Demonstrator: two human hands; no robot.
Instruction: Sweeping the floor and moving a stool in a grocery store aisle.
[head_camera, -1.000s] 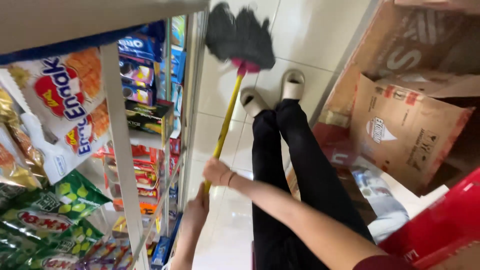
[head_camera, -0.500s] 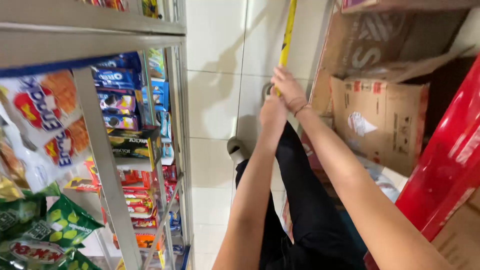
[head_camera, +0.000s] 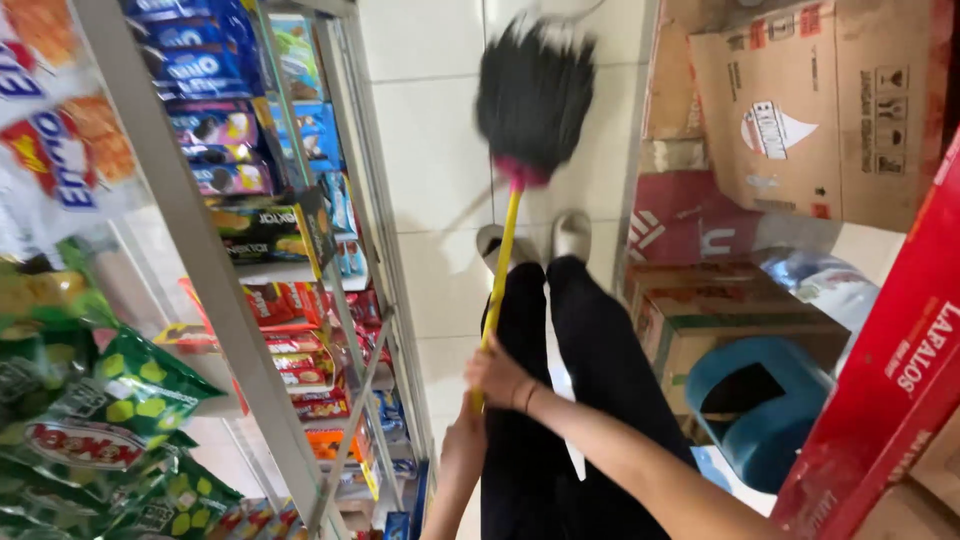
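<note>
I look down a narrow shop aisle at a broom with a yellow handle (head_camera: 503, 262) and a black bristle head (head_camera: 532, 92) that rests on the white tiled floor ahead of my feet. My right hand (head_camera: 500, 372) grips the handle from the right side. Just below it, my left hand (head_camera: 463, 440) also wraps the lower end of the handle. The bristle head is blurred. My legs in black trousers (head_camera: 560, 370) and pale shoes (head_camera: 570, 235) stand behind the handle.
A metal shelf rack (head_camera: 345, 300) full of snack bags and biscuit packs lines the left. Stacked cardboard boxes (head_camera: 810, 110), a blue bucket (head_camera: 755, 400) and a red carton (head_camera: 890, 370) crowd the right. White floor tiles (head_camera: 430, 150) run between them.
The view swung from looking up along the handle back down to the floor. The broom head now sits farther ahead on the tiles, and both hands have stayed on the handle.
</note>
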